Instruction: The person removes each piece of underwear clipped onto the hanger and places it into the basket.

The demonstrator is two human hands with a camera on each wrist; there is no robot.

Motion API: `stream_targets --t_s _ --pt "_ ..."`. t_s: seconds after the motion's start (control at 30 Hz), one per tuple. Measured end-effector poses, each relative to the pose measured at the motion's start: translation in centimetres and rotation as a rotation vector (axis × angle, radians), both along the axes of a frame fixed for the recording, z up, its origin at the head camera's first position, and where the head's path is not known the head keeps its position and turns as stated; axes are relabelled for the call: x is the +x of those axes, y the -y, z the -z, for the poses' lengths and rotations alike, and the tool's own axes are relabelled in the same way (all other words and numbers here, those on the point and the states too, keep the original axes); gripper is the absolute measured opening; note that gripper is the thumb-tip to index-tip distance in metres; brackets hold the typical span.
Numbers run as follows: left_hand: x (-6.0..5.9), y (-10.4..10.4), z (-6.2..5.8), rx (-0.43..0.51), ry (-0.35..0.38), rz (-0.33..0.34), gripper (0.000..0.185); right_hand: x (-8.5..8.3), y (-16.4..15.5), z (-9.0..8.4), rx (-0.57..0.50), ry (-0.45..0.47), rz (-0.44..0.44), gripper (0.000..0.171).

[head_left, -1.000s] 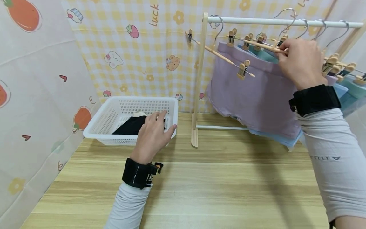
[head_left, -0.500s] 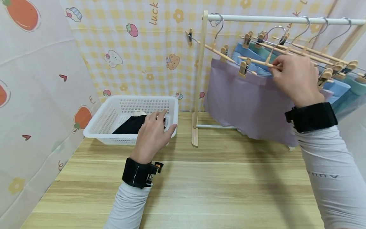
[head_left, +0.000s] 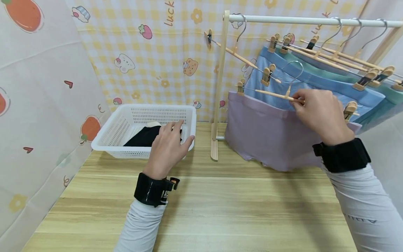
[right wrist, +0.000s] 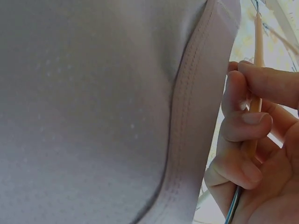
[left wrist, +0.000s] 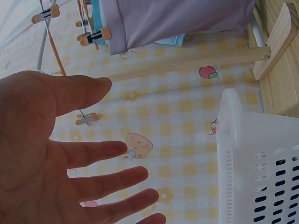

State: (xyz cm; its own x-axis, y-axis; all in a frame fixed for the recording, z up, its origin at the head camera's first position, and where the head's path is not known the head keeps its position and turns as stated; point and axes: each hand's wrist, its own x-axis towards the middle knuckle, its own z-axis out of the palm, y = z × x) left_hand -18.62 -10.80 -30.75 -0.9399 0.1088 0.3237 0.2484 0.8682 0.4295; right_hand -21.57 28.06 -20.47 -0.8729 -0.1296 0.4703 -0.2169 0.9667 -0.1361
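My right hand [head_left: 321,113] grips the wooden bar of a clip hanger [head_left: 274,94], its hook free of the rack's rail. Clipped along that hanger hangs a lilac underwear-like garment [head_left: 274,136], in front of the rack. In the right wrist view, curled fingers [right wrist: 247,126] wrap the bar beside the garment's stitched waistband [right wrist: 196,93]. My left hand [head_left: 168,147] hovers by the near right rim of a white basket [head_left: 104,140], fingers spread and holding nothing. Inside the basket lies a black cloth [head_left: 143,136] with a cream piece [head_left: 153,124] behind it.
A wooden rack with a white rail [head_left: 283,20] stands at the right. Blue [head_left: 315,82] and green garments hang there on clip hangers. At its left end hangs a bare clip hanger [head_left: 239,57]. A patterned curtain [head_left: 157,77] backs the wooden table [head_left: 201,210].
The right hand has lifted the hanger's hook off the rail and brought it down and forward with the lilac garment, uncovering the blue one behind. The left hand has stayed put.
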Motion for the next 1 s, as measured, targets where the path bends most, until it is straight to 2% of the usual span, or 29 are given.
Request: stream_targets --t_s 0.17,0.47,0.63,0.77,1.0 --pt "0.0 0.1 0.0 0.004 -0.004 0.002 0.070 0.9 0.0 1.0 0.004 0.047 -0.047 0.019" --pt "0.1 0.1 0.0 -0.001 -0.012 0.001 0.069 1.7 -0.3 1.9 -0.011 0.272 -0.155 0.017" --pt "0.0 0.0 -0.2 0.012 -0.009 0.010 0.069 2.5 0.4 2.4 0.006 0.291 -0.198 0.014" --pt "0.1 -0.1 -0.4 0.085 -0.028 0.031 0.063 3.2 1.3 2.7 0.002 0.294 -0.226 0.011" --pt "0.4 -0.3 -0.8 0.234 -0.138 0.157 0.053 4.2 3.3 2.8 -0.035 0.287 -0.286 0.010"
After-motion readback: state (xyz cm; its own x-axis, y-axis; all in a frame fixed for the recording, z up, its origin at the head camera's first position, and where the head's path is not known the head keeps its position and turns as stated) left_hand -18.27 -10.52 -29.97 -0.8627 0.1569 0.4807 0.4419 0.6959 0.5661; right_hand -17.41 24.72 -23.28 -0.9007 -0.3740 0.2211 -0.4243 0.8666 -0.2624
